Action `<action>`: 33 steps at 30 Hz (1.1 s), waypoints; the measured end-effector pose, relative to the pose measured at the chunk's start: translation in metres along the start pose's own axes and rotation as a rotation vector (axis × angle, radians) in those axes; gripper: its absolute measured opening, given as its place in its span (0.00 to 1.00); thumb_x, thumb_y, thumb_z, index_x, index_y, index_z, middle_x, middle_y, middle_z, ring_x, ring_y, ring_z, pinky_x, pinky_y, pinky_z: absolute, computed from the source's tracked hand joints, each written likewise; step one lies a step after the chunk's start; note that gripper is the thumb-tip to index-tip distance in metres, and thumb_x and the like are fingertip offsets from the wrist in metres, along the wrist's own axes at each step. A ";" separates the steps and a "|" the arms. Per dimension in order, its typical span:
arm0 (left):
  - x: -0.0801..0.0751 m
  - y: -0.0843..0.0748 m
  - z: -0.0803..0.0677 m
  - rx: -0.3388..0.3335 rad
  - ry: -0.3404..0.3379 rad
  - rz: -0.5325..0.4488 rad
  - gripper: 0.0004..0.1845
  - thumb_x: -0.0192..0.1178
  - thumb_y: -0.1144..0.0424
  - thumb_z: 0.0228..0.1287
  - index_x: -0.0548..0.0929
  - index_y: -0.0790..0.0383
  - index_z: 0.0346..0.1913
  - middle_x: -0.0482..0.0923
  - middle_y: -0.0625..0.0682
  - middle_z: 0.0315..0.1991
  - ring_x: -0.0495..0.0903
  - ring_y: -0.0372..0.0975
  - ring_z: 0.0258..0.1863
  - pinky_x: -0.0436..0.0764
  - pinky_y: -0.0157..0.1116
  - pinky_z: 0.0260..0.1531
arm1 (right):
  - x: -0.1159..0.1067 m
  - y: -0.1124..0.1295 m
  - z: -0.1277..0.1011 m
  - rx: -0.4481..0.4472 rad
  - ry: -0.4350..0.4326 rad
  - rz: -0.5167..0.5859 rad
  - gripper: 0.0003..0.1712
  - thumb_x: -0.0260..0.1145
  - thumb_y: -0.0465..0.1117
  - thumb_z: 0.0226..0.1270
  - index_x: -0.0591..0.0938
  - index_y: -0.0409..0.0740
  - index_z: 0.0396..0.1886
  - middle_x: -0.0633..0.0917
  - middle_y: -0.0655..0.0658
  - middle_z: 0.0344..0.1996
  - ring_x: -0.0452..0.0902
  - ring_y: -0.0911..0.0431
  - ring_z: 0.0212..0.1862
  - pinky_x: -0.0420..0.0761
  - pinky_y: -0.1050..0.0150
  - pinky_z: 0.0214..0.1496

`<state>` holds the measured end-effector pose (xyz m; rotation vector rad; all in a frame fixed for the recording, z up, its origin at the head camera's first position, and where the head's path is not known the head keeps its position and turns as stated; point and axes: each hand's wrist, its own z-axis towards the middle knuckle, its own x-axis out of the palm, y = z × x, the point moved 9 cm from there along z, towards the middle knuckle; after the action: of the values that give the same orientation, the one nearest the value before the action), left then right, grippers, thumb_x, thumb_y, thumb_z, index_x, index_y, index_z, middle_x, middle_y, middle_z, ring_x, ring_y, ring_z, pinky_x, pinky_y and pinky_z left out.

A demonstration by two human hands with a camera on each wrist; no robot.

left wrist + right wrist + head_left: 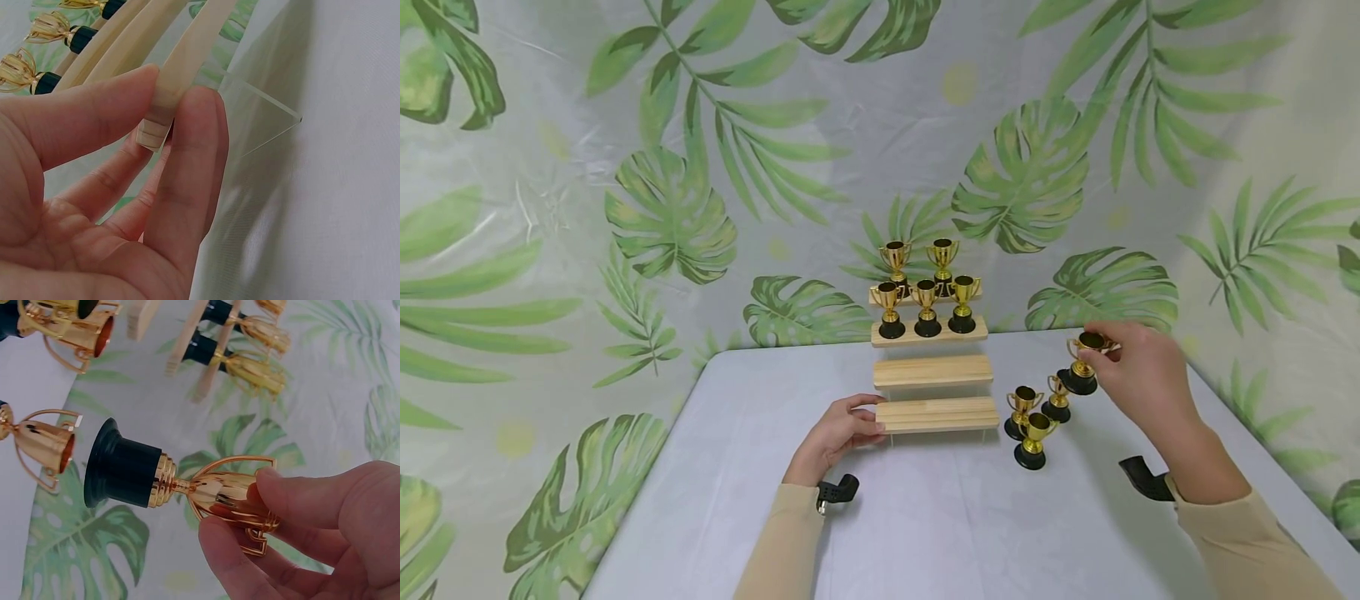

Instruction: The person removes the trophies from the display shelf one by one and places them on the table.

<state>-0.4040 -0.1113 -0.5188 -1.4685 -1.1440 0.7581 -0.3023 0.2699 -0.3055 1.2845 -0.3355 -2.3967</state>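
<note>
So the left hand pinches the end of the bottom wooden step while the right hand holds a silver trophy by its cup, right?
Not quite: the trophy is gold with a black base, not silver, as the right wrist view shows. The rest holds: the right hand holds it by the cup, and the left hand pinches the end of the bottom wooden step.

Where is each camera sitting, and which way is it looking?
Head: up high, looking down at the table, wooden steps, both hands and sleeves.
Left wrist: by the left hand, whose fingers pinch the bottom step's end.
Right wrist: by the right hand, holding a gold trophy.
Head and right wrist views share that trophy.
</note>
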 end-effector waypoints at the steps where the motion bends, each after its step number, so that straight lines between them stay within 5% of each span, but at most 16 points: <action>1: 0.000 0.000 0.000 0.000 0.000 -0.001 0.32 0.67 0.80 0.58 0.74 0.68 0.67 0.81 0.62 0.43 0.86 0.46 0.38 0.87 0.43 0.44 | 0.002 -0.003 -0.002 0.006 0.007 -0.003 0.20 0.73 0.40 0.64 0.85 0.38 0.54 0.85 0.39 0.34 0.83 0.44 0.32 0.76 0.55 0.24; 13: -0.001 0.001 0.002 0.003 -0.007 0.005 0.31 0.67 0.80 0.57 0.76 0.67 0.65 0.82 0.62 0.42 0.86 0.46 0.38 0.87 0.43 0.43 | 0.028 -0.027 -0.025 0.037 0.064 0.000 0.20 0.74 0.39 0.63 0.84 0.38 0.53 0.84 0.35 0.35 0.82 0.44 0.32 0.71 0.61 0.16; 24: -0.002 0.001 0.002 -0.002 -0.010 -0.005 0.30 0.67 0.80 0.57 0.76 0.66 0.65 0.81 0.62 0.42 0.86 0.47 0.39 0.87 0.43 0.44 | 0.066 -0.045 -0.043 0.055 0.169 0.011 0.21 0.74 0.38 0.63 0.84 0.35 0.54 0.83 0.39 0.32 0.81 0.46 0.31 0.74 0.60 0.20; 33: -0.001 0.001 0.003 -0.006 0.000 -0.008 0.31 0.67 0.80 0.57 0.76 0.67 0.65 0.81 0.61 0.42 0.85 0.46 0.39 0.87 0.43 0.44 | 0.079 -0.058 -0.050 0.068 0.164 0.030 0.21 0.74 0.38 0.63 0.84 0.36 0.55 0.83 0.39 0.32 0.82 0.44 0.33 0.75 0.61 0.21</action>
<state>-0.4065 -0.1116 -0.5207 -1.4681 -1.1525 0.7493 -0.3128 0.2850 -0.4138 1.4849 -0.3873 -2.2542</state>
